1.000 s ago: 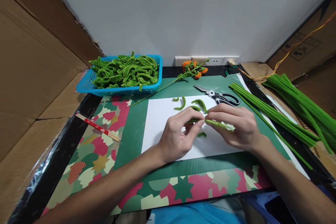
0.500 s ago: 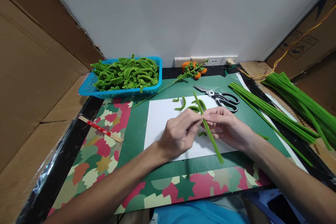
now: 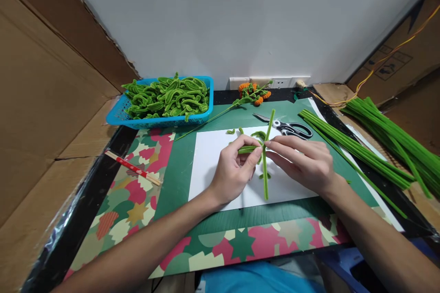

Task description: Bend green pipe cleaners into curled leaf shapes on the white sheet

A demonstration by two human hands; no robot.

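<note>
Over a sheet of white paper [image 3: 206,169], the left hand [image 3: 233,165] pinches a folded green pipe cleaner [image 3: 246,149] between thumb and forefinger, its loop lying inside the curled fingers. A straight green pipe cleaner strip [image 3: 265,171] crosses the tip of that fold, running away from and toward the person. The right hand [image 3: 307,160] comes in from the other side, its fingertips closed on the strip at the crossing, so both hands nearly meet there. A few short, curved green pieces lie on the paper, some partly hidden behind the fingers and strip. Just beyond the right hand, scissors [image 3: 287,127] rest on the green mat [image 3: 177,169], blades parted slightly. Right of them lies a small bundle of long green pipe cleaners [image 3: 357,149], with a thicker bundle [image 3: 392,135] farther right. At the back left, a blue plastic basket [image 3: 211,96] is heaped with bent green pieces [image 3: 168,98]; near it lies an orange-flowered stem [image 3: 252,94]. Chopsticks in a red paper band [image 3: 132,167] lie at the left
</note>
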